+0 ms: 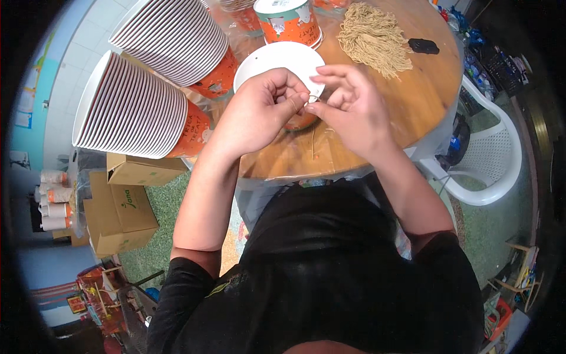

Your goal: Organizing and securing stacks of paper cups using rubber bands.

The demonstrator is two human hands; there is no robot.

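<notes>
Close together, hands [250,112] [359,112] pinching tan string [313,135], at rim of white-lined bucket [274,64]

Round wooden table [427,109] noted, clear plastic sheeting [435,133] hanging past its edge. To its right stands one white plastic chair [494,147] with perforated panel and curved arms. A black crate [504,68] sits near the upper right rim; a wooden frame [522,272] stands at lower right. To the left, two cardboard boxes [124,212] are on the speckled green floor [162,203], one overlapping the other in view; contact cannot be determined. Sheets of paper [23,120] are fixed to the teal wall [52,82] at far left.
</notes>
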